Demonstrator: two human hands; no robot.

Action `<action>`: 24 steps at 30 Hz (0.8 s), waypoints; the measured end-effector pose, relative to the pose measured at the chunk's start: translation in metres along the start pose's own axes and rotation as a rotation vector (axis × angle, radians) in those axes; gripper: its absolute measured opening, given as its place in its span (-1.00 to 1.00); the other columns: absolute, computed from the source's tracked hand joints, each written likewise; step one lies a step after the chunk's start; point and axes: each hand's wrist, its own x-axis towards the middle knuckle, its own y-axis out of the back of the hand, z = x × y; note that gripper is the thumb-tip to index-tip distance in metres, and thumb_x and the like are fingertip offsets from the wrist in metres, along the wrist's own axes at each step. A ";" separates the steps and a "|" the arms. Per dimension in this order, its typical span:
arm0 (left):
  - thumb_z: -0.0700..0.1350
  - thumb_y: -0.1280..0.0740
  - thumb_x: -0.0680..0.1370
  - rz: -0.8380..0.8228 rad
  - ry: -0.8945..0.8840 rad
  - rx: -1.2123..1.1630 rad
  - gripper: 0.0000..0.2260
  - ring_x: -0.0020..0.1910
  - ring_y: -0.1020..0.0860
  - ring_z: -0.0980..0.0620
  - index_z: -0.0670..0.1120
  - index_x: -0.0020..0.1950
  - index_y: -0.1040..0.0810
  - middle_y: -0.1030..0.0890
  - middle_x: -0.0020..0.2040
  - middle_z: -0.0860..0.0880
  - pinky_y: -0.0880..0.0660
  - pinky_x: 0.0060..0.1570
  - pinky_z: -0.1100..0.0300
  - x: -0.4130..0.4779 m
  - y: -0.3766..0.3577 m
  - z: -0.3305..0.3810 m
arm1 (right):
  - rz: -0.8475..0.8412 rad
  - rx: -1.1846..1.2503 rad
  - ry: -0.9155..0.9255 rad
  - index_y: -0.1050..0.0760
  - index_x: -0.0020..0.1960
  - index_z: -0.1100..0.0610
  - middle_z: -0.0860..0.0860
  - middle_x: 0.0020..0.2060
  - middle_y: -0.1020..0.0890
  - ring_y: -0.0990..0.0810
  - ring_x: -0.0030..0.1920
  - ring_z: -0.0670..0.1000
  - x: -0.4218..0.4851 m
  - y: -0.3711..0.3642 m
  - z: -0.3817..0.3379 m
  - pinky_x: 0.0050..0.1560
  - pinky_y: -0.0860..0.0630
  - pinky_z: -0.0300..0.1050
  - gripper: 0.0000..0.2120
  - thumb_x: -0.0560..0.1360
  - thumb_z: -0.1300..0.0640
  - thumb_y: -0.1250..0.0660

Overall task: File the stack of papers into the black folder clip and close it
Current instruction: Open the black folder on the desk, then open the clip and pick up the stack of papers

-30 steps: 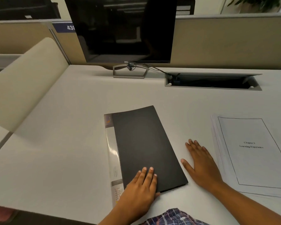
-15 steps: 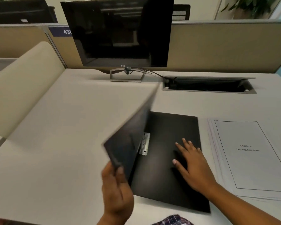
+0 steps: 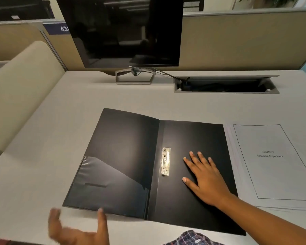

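Observation:
The black folder (image 3: pixel 127 152) lies spread open and flat on the desk, cover to the left. A metal clip (image 3: pixel 165 161) sits just right of its spine and lies flat. My right hand (image 3: pixel 204 179) rests palm down on the folder's right panel, fingers spread, a little right of the clip. My left hand (image 3: pixel 78 228) hovers blurred at the near edge, fingers apart and holding nothing, its thumb by the cover's bottom edge. The stack of papers (image 3: pixel 276 161) with a printed title page lies right of the folder, untouched.
A dark monitor (image 3: pixel 124 30) on a stand stands at the back of the desk (image 3: pixel 42 174). An open cable tray (image 3: pixel 226 84) is recessed at the back right. Beige partitions (image 3: pixel 237 41) wall the back and left sides.
The closed folder was opened: my left hand swung the cover over to the left, laid it flat and let go. My right hand moved onto the right inner panel.

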 end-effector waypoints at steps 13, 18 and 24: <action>0.46 -0.29 0.32 -1.049 -0.655 0.376 -0.15 0.55 -0.09 0.05 0.04 0.50 -0.30 -0.21 0.56 0.04 0.02 0.52 0.06 0.065 -0.136 0.008 | 0.025 -0.017 0.104 0.14 0.52 -0.19 -0.14 0.54 0.08 0.18 0.54 -0.04 0.013 0.000 -0.018 0.53 0.11 0.09 -0.36 0.51 -0.37 0.15; 0.51 -0.29 0.21 -1.108 -0.473 0.201 -0.08 0.51 -0.04 0.18 0.05 0.46 -0.37 -0.22 0.55 0.09 0.07 0.50 0.10 0.072 -0.146 0.001 | 0.038 -0.017 0.104 0.12 0.53 -0.17 -0.13 0.55 0.05 0.17 0.54 -0.05 0.014 -0.003 -0.017 0.53 0.11 0.08 -0.36 0.51 -0.37 0.13; 0.55 -0.22 0.23 -1.069 -0.453 0.236 -0.06 0.53 -0.13 0.10 0.10 0.51 -0.28 -0.26 0.53 0.11 0.04 0.49 0.09 0.070 -0.148 0.004 | 0.040 -0.023 0.102 0.11 0.53 -0.17 -0.12 0.55 0.04 0.16 0.54 -0.05 0.016 -0.003 -0.017 0.53 0.10 0.09 -0.36 0.51 -0.36 0.13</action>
